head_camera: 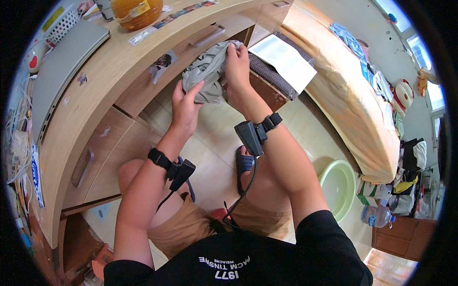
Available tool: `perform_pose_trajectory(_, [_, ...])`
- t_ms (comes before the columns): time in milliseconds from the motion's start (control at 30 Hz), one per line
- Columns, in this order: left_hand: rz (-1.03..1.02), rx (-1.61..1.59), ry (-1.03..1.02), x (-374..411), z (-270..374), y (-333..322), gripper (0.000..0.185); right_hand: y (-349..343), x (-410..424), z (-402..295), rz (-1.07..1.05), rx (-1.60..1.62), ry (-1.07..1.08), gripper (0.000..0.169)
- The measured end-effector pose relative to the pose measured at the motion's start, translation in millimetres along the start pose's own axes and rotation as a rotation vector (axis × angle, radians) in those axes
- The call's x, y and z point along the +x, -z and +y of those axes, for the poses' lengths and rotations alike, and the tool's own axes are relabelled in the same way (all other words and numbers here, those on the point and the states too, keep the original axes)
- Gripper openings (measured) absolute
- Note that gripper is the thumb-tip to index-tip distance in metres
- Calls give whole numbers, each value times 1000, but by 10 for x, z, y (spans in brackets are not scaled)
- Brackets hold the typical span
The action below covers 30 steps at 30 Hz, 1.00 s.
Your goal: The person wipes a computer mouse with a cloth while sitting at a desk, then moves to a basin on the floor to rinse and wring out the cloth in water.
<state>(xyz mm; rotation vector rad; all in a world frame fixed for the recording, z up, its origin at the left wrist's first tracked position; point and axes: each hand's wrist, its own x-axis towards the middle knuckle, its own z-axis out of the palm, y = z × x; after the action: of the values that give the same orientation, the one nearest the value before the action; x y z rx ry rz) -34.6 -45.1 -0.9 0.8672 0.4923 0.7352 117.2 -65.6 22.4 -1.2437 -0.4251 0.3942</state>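
Observation:
Both hands hold a bunched grey cloth with dark marks, up in front of the desk's drawers. My left hand grips its lower left edge between thumb and fingers. At the cloth's upper right side, my right hand pinches the fabric, thumb and fingertips together. The folds hide some of the fingertips. Whether the cloth is a garment I cannot tell. Each wrist wears a black strap with a small device, the right one trailing a cable.
A wooden desk curves along the left, bearing a closed laptop and an amber jar. Right of the cloth, an open booklet lies on a dark cushion. A bed and a green basin stand at the right.

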Motion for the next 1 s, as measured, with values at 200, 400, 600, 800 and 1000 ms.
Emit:
perform_pose_trajectory(200, [-20,-242,-88,50,-27,66,40,-219,-209,16,-283,339,-153,47])
perform_pose_trajectory(400, [15,-442,9,21,105,133,38,-458,-427,1,-348,117,101,53])
perform_pose_trajectory(600, [158,-428,60,-221,293,235,43,-560,-705,207,-399,-129,159,62])
perform_pose_trajectory(800, [226,-273,58,-397,378,250,46,-628,-972,220,-453,-174,222,66])
perform_pose_trajectory(1000, [202,-340,26,-169,223,230,43,-639,-654,244,-279,-219,210,64])
